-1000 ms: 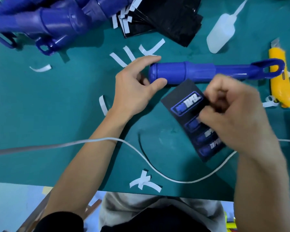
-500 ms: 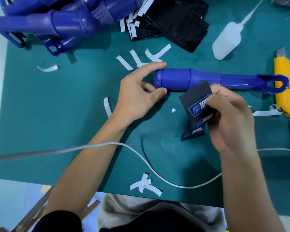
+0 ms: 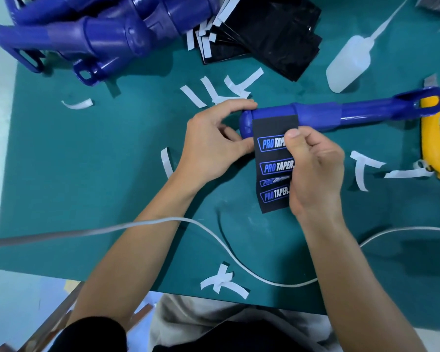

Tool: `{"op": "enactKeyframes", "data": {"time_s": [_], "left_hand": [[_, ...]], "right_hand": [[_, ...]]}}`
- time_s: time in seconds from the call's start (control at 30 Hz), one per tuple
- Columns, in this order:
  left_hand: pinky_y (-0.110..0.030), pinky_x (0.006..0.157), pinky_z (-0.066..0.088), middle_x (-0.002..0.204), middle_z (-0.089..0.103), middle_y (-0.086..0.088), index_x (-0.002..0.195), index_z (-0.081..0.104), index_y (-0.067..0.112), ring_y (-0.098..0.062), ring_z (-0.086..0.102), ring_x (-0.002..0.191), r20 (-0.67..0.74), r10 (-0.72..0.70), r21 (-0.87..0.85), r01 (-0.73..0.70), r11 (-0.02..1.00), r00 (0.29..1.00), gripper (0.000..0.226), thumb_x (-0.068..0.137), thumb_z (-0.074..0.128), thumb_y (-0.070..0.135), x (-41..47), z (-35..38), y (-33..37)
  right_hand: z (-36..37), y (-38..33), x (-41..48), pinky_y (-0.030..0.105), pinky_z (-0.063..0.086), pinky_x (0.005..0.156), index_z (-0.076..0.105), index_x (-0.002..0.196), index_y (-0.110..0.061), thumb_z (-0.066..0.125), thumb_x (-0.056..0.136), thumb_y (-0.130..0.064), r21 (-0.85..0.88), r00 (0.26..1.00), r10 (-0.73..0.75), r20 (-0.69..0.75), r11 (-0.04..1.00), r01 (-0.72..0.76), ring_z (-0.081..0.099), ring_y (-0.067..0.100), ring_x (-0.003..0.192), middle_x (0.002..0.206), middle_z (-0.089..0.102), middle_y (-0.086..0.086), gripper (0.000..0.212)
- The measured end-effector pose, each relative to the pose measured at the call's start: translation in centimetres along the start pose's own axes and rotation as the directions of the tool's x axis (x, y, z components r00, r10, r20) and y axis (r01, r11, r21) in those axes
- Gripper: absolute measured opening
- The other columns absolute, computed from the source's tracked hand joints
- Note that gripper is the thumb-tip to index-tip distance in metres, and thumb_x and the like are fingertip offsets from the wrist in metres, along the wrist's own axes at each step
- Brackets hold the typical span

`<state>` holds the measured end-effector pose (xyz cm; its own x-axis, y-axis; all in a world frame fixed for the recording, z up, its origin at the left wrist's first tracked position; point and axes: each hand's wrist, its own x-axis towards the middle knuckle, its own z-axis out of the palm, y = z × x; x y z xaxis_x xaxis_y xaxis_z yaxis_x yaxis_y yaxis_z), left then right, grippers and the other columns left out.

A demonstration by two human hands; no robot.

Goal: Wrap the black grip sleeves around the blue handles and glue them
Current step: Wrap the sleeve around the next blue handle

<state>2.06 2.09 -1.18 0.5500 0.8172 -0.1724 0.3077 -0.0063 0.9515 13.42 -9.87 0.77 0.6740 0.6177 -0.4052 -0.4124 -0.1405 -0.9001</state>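
A blue handle (image 3: 346,113) lies across the green mat, its looped end to the right. My left hand (image 3: 214,143) grips its rounded left end between forefinger and thumb. A black grip sleeve (image 3: 272,161) with blue and white PRO TAPER labels has its top edge laid on the handle's thick part and hangs toward me. My right hand (image 3: 313,168) pinches the sleeve's right side, the thumb pressing near its top. More blue handles (image 3: 92,39) are piled at the back left. A stack of black sleeves (image 3: 269,34) lies at the back middle.
A white squeeze bottle (image 3: 348,64) with a long nozzle lies at the back right. A yellow utility knife (image 3: 436,138) sits under the handle's loop. White backing strips (image 3: 221,90) are scattered on the green mat (image 3: 74,179). A white cable (image 3: 163,221) crosses in front.
My right hand has carried the sleeve up from the mat and set its top edge on the handle, the sleeve now straight and label side up. My left hand keeps its hold.
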Motion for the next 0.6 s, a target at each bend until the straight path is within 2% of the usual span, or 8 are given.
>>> {"op": "enactKeyframes", "data": {"time_s": [0.07,0.23,0.37,0.4,0.47,0.6], "left_hand": [[-0.017,0.054,0.046,0.114,0.075,0.014,0.110,0.072,0.040,-0.010,0.052,0.048,0.019,-0.001,-0.049,0.002,0.999,1.000,0.051,0.072,0.089,0.012,-0.2,0.2,0.1],[-0.030,0.059,0.057,0.113,0.074,0.015,0.116,0.071,0.041,-0.029,0.068,0.056,0.033,0.005,-0.058,-0.003,0.998,0.999,0.053,0.076,0.084,0.009,-0.3,0.2,0.0],[-0.050,0.064,0.062,0.105,0.076,-0.005,0.120,0.072,0.030,-0.027,0.067,0.055,0.056,0.005,-0.071,-0.001,0.997,0.998,0.056,0.076,0.066,-0.004,-0.2,-0.1,-0.4],[-0.049,0.064,0.062,0.102,0.075,-0.010,0.120,0.072,0.026,-0.025,0.065,0.054,0.062,0.003,-0.084,0.003,0.996,0.998,0.057,0.074,0.062,-0.005,-0.3,-0.1,-0.5],[-0.040,0.063,0.060,0.097,0.075,-0.013,0.120,0.073,0.020,-0.022,0.063,0.053,0.064,-0.010,-0.121,0.018,0.992,0.998,0.057,0.070,0.060,-0.004,-0.3,-0.1,-0.3],[-0.032,0.061,0.056,0.096,0.077,-0.006,0.115,0.075,0.018,-0.031,0.065,0.058,0.051,-0.039,-0.183,0.048,0.982,0.998,0.048,0.071,0.062,0.003,-0.4,0.0,0.1]], "right_hand": [[0.0,0.1,0.0,0.023,0.051,0.057,0.073,0.073,-0.022,0.063,0.096,-0.016,-0.014,0.999,-0.018,-0.027,1.000,0.018,0.058,0.010,0.060,0.069,0.069,-0.004,0.026],[-0.1,0.4,0.1,0.023,0.052,0.058,0.073,0.072,-0.023,0.064,0.098,-0.014,-0.070,0.997,-0.043,-0.062,0.997,0.039,0.058,0.011,0.060,0.068,0.070,-0.005,0.029],[-0.2,0.6,0.4,0.026,0.052,0.058,0.074,0.071,-0.025,0.066,0.096,-0.018,-0.109,0.996,-0.060,-0.068,0.993,0.052,0.059,0.012,0.060,0.067,0.070,-0.005,0.028],[-0.2,0.7,0.4,0.028,0.052,0.059,0.074,0.071,-0.025,0.067,0.095,-0.021,-0.123,0.995,-0.063,-0.073,0.991,0.054,0.059,0.013,0.060,0.066,0.070,-0.004,0.026],[-0.3,0.9,0.5,0.030,0.050,0.059,0.074,0.071,-0.026,0.067,0.094,-0.025,-0.150,0.994,-0.072,-0.084,0.987,0.059,0.057,0.014,0.060,0.065,0.069,-0.004,0.024],[-0.3,1.0,0.5,0.030,0.050,0.058,0.073,0.070,-0.026,0.067,0.093,-0.028,-0.178,0.991,-0.090,-0.101,0.981,0.071,0.057,0.013,0.060,0.064,0.068,-0.004,0.024]]}}
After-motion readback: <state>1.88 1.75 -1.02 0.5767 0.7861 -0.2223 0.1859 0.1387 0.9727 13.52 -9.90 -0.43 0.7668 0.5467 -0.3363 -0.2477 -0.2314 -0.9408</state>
